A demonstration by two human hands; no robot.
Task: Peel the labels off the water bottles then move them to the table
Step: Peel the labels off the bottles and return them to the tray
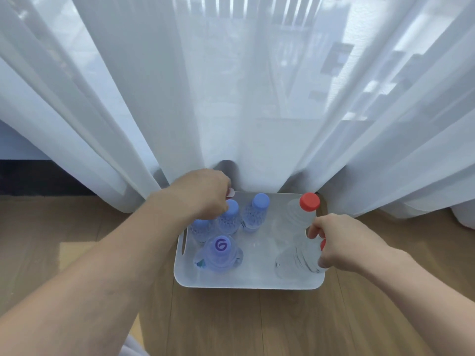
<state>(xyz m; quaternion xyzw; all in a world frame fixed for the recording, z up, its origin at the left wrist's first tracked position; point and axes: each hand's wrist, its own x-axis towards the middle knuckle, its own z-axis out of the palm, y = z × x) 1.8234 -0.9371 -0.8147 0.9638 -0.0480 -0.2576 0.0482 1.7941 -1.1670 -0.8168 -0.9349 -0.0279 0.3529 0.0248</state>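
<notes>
A sheer white curtain [231, 86] fills the upper frame above a light wooden floor [257, 325]. At lower centre stands a white rectangular plastic bin [246, 282], holding four clear blue-capped water bottles [253, 214] in its left half and two clear red-capped water bottles [305, 209] on its right. The right hand [341, 245] curls its fingers round the neck of the nearer red-capped bottle [295, 258], while the left hand [203, 196] reaches over the bin's upper left corner, fingers bent downward; whether it grips anything cannot be told.
</notes>
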